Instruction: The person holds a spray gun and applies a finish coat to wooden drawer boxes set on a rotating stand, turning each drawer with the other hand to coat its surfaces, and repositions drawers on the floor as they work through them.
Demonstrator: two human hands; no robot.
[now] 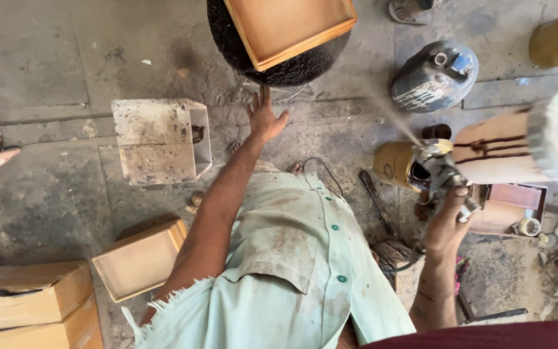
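right hand (448,223) grips a spray gun (444,169), mist aimed at the wooden tray (290,27) on a black drum (279,64); left hand (265,116) is spread wide, perhaps to steady it.

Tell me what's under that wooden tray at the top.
The wooden tray sits on a round black drum. Its dark textured side shows below the tray; its top is covered. The left hand reaches toward it; the right hand holds a spray gun.
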